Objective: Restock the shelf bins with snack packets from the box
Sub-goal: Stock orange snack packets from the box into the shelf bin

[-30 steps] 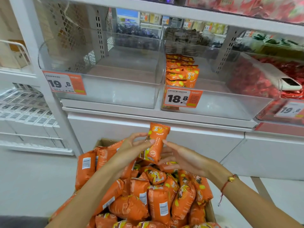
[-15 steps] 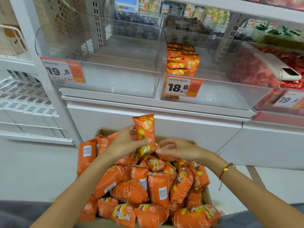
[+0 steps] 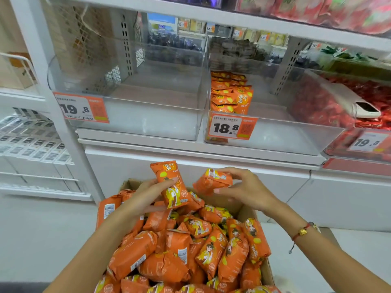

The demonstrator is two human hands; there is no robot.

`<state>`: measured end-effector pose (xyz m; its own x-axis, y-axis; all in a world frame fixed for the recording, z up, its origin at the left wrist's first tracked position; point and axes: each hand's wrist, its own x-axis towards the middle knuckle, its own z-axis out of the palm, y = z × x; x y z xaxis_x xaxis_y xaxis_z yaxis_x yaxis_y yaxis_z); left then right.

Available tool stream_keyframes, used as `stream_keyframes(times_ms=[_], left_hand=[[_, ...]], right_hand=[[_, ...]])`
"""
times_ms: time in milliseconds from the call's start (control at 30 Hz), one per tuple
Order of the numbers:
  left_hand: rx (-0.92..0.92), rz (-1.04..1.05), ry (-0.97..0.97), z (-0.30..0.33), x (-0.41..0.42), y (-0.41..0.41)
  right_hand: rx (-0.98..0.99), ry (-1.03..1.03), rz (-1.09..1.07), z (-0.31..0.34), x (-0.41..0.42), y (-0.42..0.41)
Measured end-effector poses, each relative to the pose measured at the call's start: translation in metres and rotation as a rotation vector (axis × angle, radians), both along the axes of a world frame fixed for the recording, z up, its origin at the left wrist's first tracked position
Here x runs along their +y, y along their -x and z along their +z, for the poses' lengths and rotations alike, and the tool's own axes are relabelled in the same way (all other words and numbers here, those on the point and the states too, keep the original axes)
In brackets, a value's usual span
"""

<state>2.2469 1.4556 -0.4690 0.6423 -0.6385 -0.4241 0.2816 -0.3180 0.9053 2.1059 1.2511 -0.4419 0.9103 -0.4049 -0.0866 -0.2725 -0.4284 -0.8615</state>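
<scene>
A cardboard box (image 3: 246, 210) full of orange snack packets (image 3: 190, 250) stands on the floor below the shelf. My left hand (image 3: 143, 199) grips one orange packet (image 3: 171, 185) upright above the box. My right hand (image 3: 245, 187) pinches a second orange packet (image 3: 211, 180) lifted just above the pile, beside the first. Above, the clear middle bin (image 3: 275, 136) with the 18.8 tag holds a few matching packets (image 3: 230, 94) stacked against its left wall. The clear left bin (image 3: 148, 123) with the 19.8 tag holds nothing.
A bin of red packets (image 3: 330, 102) with a white handheld scanner (image 3: 364, 106) on top sits at the right. A white shelf upright (image 3: 53, 98) stands left, with rows of white boxes (image 3: 31, 144) beyond it. White cabinet fronts (image 3: 190, 166) run behind the box.
My right hand has picked a second packet out of the box and raised it. My left hand has kept its packet, which has tilted slightly.
</scene>
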Motion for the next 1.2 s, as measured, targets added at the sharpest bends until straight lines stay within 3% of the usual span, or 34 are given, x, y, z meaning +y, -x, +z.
stream_keyframes(times_ms=[100, 233, 333, 433, 533, 800, 1000, 1100, 1200], left_hand=[[0.083, -0.027, 0.103, 0.011, -0.004, 0.003], [0.112, -0.012, 0.233, 0.026, -0.009, 0.009], [0.086, -0.014, 0.281, 0.029, -0.009, 0.011], [-0.004, -0.057, 0.299, 0.031, -0.01, 0.013], [-0.079, -0.056, 0.3, 0.035, -0.016, 0.015], [-0.294, 0.125, 0.437, 0.08, -0.036, -0.004], [-0.437, 0.135, 0.554, 0.131, -0.06, -0.04], [-0.5, 0.118, 0.558, 0.143, -0.079, -0.057], [-0.517, 0.085, 0.545, 0.146, -0.095, -0.07]], right_hand=[[-0.288, -0.071, -0.034, 0.013, 0.021, -0.006], [-0.229, -0.262, 0.051, 0.025, 0.037, -0.008], [-0.233, -0.351, -0.093, 0.033, 0.036, -0.01], [-0.225, -0.425, -0.167, 0.035, 0.032, -0.011], [-0.124, -0.517, -0.07, 0.037, 0.027, -0.011], [-0.255, -0.33, -0.032, 0.11, -0.013, -0.012], [-0.437, -0.237, -0.214, 0.163, -0.081, -0.013], [-0.388, -0.043, -0.309, 0.172, -0.114, -0.024], [-0.182, 0.233, -0.198, 0.172, -0.137, -0.042]])
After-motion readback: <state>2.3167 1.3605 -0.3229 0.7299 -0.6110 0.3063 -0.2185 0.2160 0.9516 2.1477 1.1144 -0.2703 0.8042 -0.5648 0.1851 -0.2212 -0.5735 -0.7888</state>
